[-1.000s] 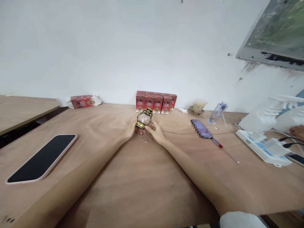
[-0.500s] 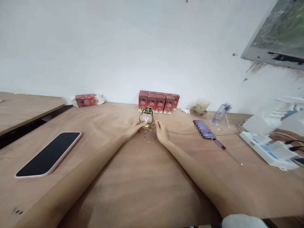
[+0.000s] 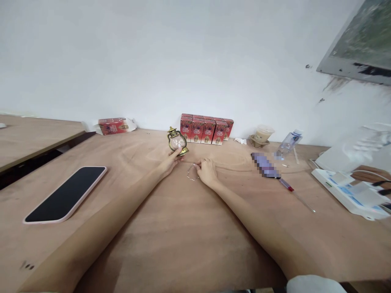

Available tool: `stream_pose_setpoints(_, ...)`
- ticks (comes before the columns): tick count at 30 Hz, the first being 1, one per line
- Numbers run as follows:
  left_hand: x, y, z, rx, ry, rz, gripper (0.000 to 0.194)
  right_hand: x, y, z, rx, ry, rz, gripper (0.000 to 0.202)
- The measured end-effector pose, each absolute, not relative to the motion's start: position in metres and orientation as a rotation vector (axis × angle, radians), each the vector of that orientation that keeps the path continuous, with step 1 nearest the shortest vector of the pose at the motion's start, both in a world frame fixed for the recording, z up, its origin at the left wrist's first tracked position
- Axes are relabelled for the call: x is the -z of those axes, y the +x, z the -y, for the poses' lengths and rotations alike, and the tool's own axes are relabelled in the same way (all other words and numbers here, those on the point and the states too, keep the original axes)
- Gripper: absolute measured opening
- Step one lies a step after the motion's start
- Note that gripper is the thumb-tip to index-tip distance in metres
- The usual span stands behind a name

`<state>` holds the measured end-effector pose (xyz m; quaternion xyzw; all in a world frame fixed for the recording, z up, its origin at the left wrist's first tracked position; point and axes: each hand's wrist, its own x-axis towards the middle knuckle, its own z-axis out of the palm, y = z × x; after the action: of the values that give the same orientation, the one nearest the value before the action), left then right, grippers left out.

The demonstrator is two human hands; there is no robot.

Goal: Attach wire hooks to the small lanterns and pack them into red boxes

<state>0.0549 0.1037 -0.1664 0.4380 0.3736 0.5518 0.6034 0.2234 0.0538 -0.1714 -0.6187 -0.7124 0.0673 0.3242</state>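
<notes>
A small brass-coloured lantern (image 3: 177,142) with a clear globe leans to the left in my left hand (image 3: 170,162), which is closed around its base just above the table. My right hand (image 3: 208,173) rests on the table to its right, fingers bent and fingertips pressed together. Beneath and beside those fingertips lie several tiny thin metal pieces (image 3: 192,178), spread in a loose ring. Whatever the right fingertips pinch is too small to make out.
Red printed boxes (image 3: 207,130) stand by the wall, with an opened box (image 3: 113,126) farther left. A phone (image 3: 65,195) lies left. On the right are a blurred-out flat object (image 3: 265,165), a screwdriver (image 3: 293,191), a cup (image 3: 263,134), a bottle (image 3: 288,144) and a power strip (image 3: 342,191).
My left hand has moved left with the lantern, which has gone from upright to tilted. My right hand has come down beside the tiny metal pieces, its fingers now more curled.
</notes>
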Motion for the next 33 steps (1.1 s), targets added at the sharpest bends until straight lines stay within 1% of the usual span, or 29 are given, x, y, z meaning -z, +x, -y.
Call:
stream_pose_setpoints(7,0.171,0.056,-0.106,-1.298,1.015,-0.837,0.028,0.168,0.221,-0.049,-0.055,-1.679,1.972,0.015)
stream_pose_setpoints(16,0.17,0.057,-0.103,-1.306,1.027,-0.826,0.037,0.169,0.222,-0.05,0.018,-1.66,2.019,0.019)
stream_pose_setpoints(22,0.168,0.057,-0.102,-1.273,1.003,-0.844,0.025,0.17,0.219,-0.049,0.096,-1.626,2.089,0.022)
stream_pose_setpoints(30,0.162,0.055,-0.101,-1.219,0.949,-0.862,0.034,0.175,0.218,-0.054,0.118,-1.615,2.051,0.024)
stream_pose_setpoints(33,0.161,0.056,-0.1,-1.204,0.941,-0.864,0.033,0.175,0.217,-0.054,0.104,-1.532,2.063,0.024)
